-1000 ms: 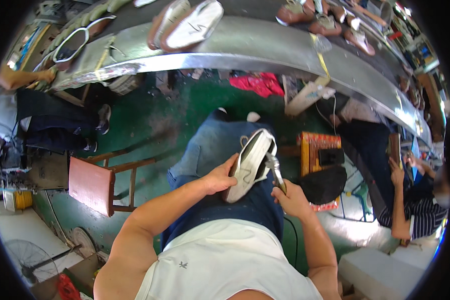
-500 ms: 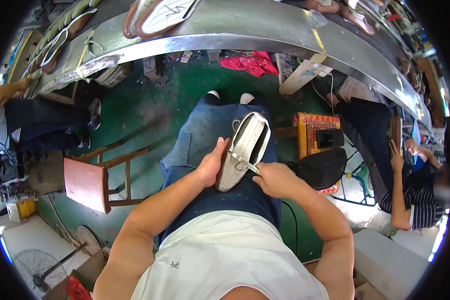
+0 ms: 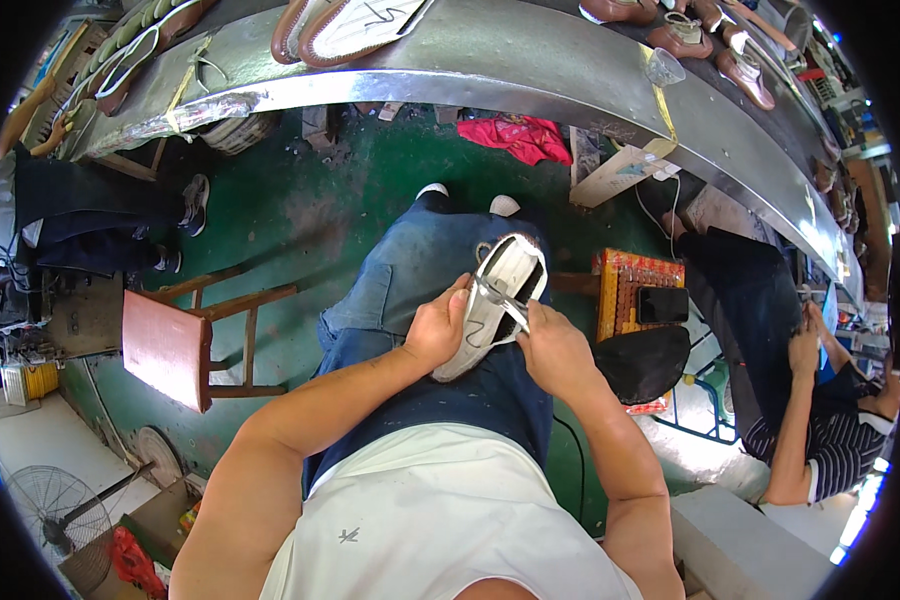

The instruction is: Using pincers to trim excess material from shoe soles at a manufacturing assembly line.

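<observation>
Green floor (image 3: 300, 220) below long metal bench (image 3: 390, 87). Brown-seated stool (image 3: 168, 345) at left. Centre, left hand (image 3: 437, 325) clasping side of pale shoe (image 3: 478, 328) over denim lap (image 3: 410, 270); metal pincers (image 3: 507, 303) across shoe, gripped in right hand (image 3: 558, 352). Farther right, phone (image 3: 662, 305) on orange-edged seat (image 3: 612, 300), black object (image 3: 642, 365) just beside.

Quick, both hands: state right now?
Left hand: closed on the shoe's side.
Right hand: closed around the pliers.
</observation>
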The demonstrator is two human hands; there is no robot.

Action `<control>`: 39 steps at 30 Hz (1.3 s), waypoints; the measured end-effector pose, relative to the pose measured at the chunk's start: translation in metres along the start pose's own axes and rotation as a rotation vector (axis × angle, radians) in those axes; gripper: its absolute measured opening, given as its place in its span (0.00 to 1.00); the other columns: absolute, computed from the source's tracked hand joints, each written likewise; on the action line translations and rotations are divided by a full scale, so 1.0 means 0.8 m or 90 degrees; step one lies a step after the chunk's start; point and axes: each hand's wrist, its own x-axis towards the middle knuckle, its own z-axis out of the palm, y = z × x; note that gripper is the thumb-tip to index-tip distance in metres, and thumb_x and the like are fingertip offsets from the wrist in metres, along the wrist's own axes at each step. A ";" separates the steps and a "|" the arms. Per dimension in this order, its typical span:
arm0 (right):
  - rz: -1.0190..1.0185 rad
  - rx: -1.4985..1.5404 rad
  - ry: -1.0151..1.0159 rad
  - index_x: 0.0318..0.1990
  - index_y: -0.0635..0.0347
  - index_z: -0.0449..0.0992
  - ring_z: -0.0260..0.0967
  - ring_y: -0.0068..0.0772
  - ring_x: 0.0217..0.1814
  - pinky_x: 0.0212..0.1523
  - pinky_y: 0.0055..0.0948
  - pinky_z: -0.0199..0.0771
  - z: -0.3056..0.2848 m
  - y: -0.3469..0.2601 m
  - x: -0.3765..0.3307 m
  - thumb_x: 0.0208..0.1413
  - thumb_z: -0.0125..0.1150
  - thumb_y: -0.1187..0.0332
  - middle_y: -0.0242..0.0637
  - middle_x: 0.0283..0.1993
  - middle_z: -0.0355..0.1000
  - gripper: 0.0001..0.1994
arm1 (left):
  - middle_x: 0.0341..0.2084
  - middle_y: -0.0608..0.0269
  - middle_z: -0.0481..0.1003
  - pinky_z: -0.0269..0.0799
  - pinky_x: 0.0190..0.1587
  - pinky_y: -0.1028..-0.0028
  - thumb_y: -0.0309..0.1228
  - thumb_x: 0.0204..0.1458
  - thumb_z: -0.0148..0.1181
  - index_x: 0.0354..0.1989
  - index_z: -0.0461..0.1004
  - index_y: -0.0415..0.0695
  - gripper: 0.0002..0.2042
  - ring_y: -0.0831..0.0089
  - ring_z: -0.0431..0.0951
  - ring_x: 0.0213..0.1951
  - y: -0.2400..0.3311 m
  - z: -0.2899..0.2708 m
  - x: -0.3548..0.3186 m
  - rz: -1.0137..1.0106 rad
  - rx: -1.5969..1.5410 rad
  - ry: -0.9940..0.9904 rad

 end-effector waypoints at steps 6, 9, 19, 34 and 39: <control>0.081 0.133 0.086 0.50 0.63 0.66 0.77 0.60 0.40 0.41 0.51 0.76 0.054 0.028 -0.022 0.61 0.61 0.68 0.56 0.37 0.76 0.15 | 0.65 0.37 0.65 0.75 0.56 0.56 0.37 0.69 0.44 0.70 0.63 0.42 0.23 0.38 0.78 0.52 0.005 -0.006 0.006 0.208 0.139 -0.043; 0.134 0.145 0.078 0.48 0.62 0.67 0.76 0.61 0.38 0.40 0.52 0.75 0.049 0.040 -0.037 0.62 0.61 0.66 0.56 0.33 0.76 0.13 | 0.70 0.38 0.58 0.78 0.50 0.54 0.38 0.68 0.46 0.73 0.59 0.53 0.25 0.39 0.80 0.48 0.015 -0.016 0.002 0.211 0.193 -0.163; 0.133 0.349 0.109 0.44 0.66 0.70 0.75 0.64 0.39 0.41 0.52 0.75 0.002 0.048 0.013 0.68 0.53 0.60 0.58 0.34 0.76 0.15 | 0.70 0.35 0.56 0.80 0.48 0.53 0.44 0.68 0.46 0.76 0.51 0.65 0.28 0.37 0.81 0.45 0.049 -0.020 0.025 0.099 0.365 -0.333; 0.030 0.168 -0.061 0.47 0.67 0.70 0.74 0.66 0.43 0.43 0.53 0.74 0.032 0.024 -0.021 0.70 0.49 0.57 0.60 0.38 0.76 0.18 | 0.59 0.39 0.73 0.66 0.64 0.64 0.41 0.63 0.57 0.70 0.59 0.35 0.31 0.52 0.73 0.61 0.013 -0.022 -0.021 -0.150 0.028 -0.204; 0.100 0.315 -0.082 0.45 0.66 0.70 0.76 0.60 0.39 0.41 0.48 0.75 0.042 0.042 -0.049 0.71 0.49 0.56 0.52 0.35 0.77 0.18 | 0.59 0.41 0.73 0.66 0.64 0.64 0.37 0.53 0.68 0.75 0.49 0.40 0.44 0.53 0.74 0.61 0.031 -0.052 -0.024 -0.014 0.030 -0.312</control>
